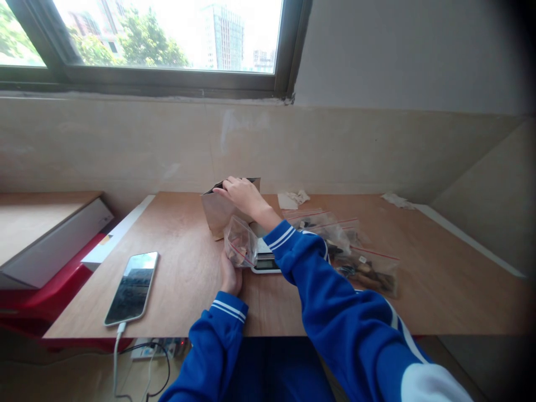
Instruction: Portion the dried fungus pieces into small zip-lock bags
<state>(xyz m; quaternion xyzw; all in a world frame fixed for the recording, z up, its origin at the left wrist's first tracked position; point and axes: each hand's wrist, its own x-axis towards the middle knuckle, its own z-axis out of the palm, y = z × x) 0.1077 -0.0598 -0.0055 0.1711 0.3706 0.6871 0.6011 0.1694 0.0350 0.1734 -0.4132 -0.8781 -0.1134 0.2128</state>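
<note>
My left hand (pixel 230 273) holds a small clear zip bag (pixel 240 245) from the left and below, its fingers partly hidden behind the plastic. Brownish pieces show inside the clear bag. My right hand (pixel 242 195) crosses over to the mouth of a brown paper bag (pixel 215 215), which stands upright. Its fingers curl down at the opening, and the fingertips are out of sight, so what they hold is hidden. A white digital scale (pixel 266 262) with a dark display lies beside the clear bag, partly covered by my right sleeve.
Several zip bags with dark and brown contents (pixel 372 271) lie right of the scale. A phone (pixel 133 287) with a white cable lies on the left of the wooden table (pixel 184 312). Crumpled tissue (pixel 299 196) sits at the back edge, below the wall and window.
</note>
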